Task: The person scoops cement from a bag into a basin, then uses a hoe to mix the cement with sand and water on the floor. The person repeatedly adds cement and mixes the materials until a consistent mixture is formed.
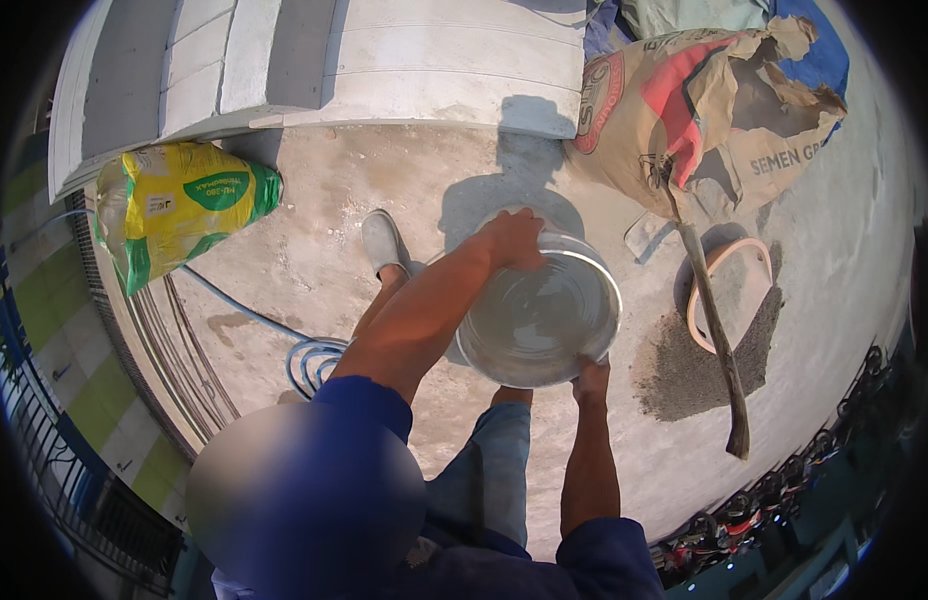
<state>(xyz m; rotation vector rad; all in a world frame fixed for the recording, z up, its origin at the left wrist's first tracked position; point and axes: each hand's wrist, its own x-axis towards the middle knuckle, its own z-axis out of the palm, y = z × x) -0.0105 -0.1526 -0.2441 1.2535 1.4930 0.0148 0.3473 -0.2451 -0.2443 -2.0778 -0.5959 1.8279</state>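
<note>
Holding grey bucket (601, 300) with left hand (514, 241) on far side, right hand (591, 381) on near side. Probably stiff and heavy, maybe slippery; best held at both edges.

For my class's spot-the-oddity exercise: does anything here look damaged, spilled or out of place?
Two things: the brown paper sack at upper right is torn, its mouth ragged and gaping; below it, dark grit lies loose on the floor beside a round, pink-rimmed item, possibly spilled, since nothing contains it.
</note>
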